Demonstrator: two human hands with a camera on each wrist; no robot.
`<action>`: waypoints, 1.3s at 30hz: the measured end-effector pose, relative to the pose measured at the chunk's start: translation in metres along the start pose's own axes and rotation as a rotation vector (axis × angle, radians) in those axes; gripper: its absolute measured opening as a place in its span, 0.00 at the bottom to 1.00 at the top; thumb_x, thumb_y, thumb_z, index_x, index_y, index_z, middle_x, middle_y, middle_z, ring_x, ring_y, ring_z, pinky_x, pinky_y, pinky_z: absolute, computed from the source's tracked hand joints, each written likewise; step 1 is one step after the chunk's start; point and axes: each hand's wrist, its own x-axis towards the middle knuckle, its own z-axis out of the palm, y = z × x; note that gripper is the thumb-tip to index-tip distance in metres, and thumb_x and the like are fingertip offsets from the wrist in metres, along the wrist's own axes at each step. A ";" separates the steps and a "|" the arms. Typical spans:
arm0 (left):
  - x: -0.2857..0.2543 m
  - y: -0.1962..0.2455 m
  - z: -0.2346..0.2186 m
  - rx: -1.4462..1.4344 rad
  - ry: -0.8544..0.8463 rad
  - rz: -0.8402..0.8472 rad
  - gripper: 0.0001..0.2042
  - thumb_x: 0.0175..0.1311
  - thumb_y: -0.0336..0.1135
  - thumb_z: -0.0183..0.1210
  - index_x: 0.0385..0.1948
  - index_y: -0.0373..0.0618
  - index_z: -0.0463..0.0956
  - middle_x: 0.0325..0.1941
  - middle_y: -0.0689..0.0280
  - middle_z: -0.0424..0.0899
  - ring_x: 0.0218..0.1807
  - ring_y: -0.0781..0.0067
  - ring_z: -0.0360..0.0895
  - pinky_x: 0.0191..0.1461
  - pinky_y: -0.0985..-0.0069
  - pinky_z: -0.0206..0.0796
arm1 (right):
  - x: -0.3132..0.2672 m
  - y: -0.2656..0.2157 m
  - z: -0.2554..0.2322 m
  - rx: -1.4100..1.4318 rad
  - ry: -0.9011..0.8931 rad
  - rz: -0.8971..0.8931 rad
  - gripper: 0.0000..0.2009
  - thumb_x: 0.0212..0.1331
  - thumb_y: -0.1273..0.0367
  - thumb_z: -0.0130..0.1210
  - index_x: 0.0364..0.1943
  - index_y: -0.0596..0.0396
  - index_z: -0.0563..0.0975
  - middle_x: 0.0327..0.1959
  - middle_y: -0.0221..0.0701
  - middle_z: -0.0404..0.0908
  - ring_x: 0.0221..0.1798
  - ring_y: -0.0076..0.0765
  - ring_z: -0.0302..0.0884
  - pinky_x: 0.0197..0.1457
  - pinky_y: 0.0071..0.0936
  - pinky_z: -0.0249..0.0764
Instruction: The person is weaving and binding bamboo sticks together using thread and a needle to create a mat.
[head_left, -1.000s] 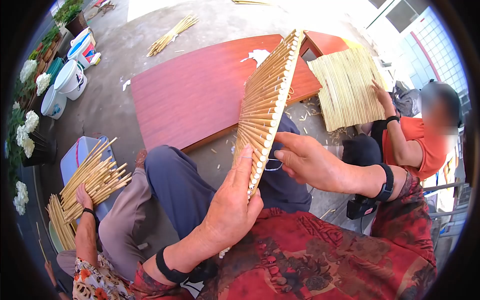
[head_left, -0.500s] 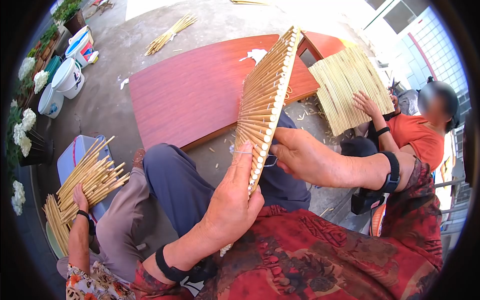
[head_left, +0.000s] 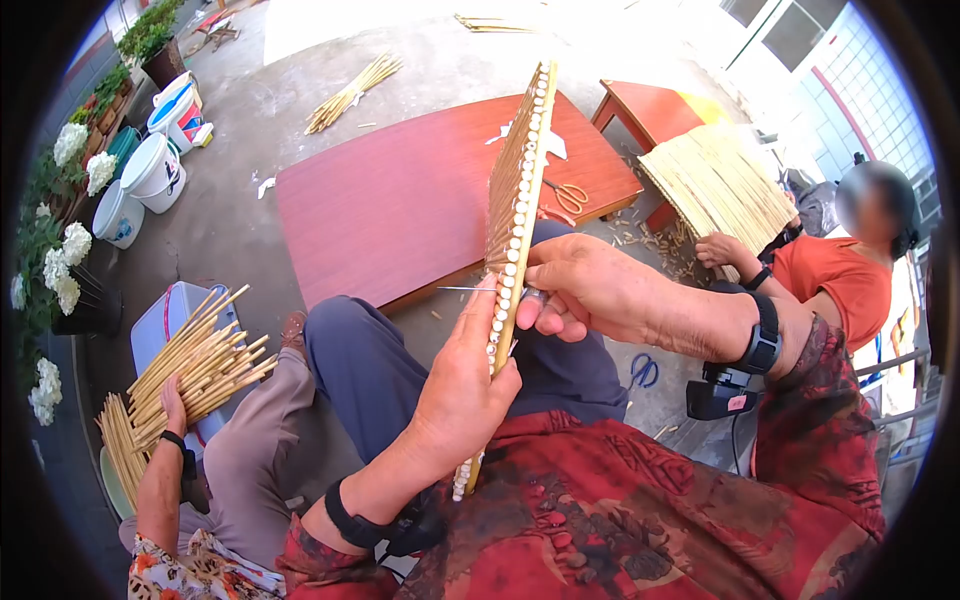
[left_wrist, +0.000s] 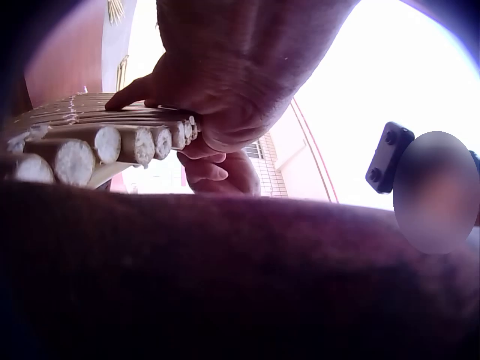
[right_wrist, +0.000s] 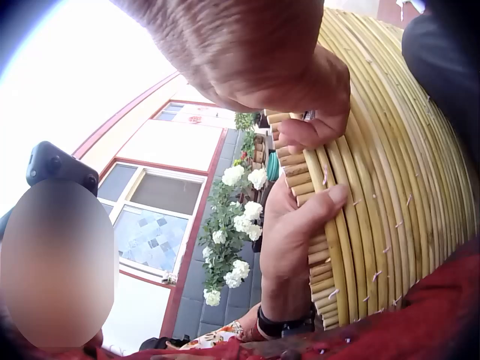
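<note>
A mat of stitched straw-coloured stalks [right_wrist: 397, 150] stands on edge above my lap, its white cut ends facing me in the head view. My left hand [head_left: 465, 365] grips it, thumb on one face and fingers on the other. A thin metal needle [head_left: 462, 289] sticks out of the mat's left face beside my left fingertips. Opposite it, my right hand [head_left: 590, 290] is at the right face with curled fingers, pinching where the needle passes through; its end there is hidden. A metal ring [head_left: 533, 294] shows on a right finger.
A red-brown table [head_left: 380, 190] lies ahead, orange-handled scissors [head_left: 567, 197] on it. Dark scissors [head_left: 643, 370] lie by my right knee. On the left, a person's hand [head_left: 174, 405] rests on stalks [head_left: 205, 350]; on the right, a person in orange [head_left: 835, 280] handles another mat [head_left: 715, 190].
The mat has turned more edge-on and its top has shifted left. My right hand has risen against its right face, and the needle now pokes out on the left.
</note>
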 end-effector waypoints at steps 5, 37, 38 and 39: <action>0.005 0.030 -0.018 0.025 -0.032 -0.048 0.29 0.49 0.23 0.48 0.57 0.33 0.52 0.53 0.52 0.66 0.55 0.66 0.65 0.57 0.75 0.54 | -0.009 0.001 -0.040 -0.082 0.206 -0.087 0.19 0.61 0.67 0.40 0.55 0.60 0.61 0.35 0.37 0.75 0.28 0.27 0.76 0.26 0.19 0.73; 0.061 -0.201 -0.031 1.276 -0.292 0.163 0.23 0.54 0.29 0.45 0.55 0.42 0.58 0.62 0.61 0.58 0.64 0.62 0.55 0.62 0.51 0.42 | 0.186 0.122 -0.197 -1.000 0.749 -0.283 0.12 0.52 0.63 0.47 0.31 0.56 0.77 0.34 0.37 0.79 0.39 0.42 0.76 0.41 0.37 0.71; 0.065 -0.211 -0.025 1.255 -0.269 0.163 0.23 0.54 0.29 0.45 0.55 0.42 0.59 0.62 0.62 0.58 0.64 0.63 0.55 0.63 0.51 0.42 | 0.182 0.106 -0.200 -0.966 0.729 -0.175 0.10 0.51 0.67 0.46 0.30 0.58 0.76 0.34 0.41 0.77 0.40 0.45 0.75 0.40 0.38 0.70; 0.061 -0.214 -0.023 1.250 -0.238 0.151 0.23 0.54 0.29 0.45 0.55 0.43 0.59 0.62 0.63 0.58 0.64 0.64 0.55 0.63 0.51 0.42 | 0.179 0.097 -0.197 -0.926 0.700 -0.085 0.08 0.50 0.70 0.45 0.29 0.59 0.74 0.35 0.45 0.76 0.41 0.48 0.74 0.39 0.38 0.69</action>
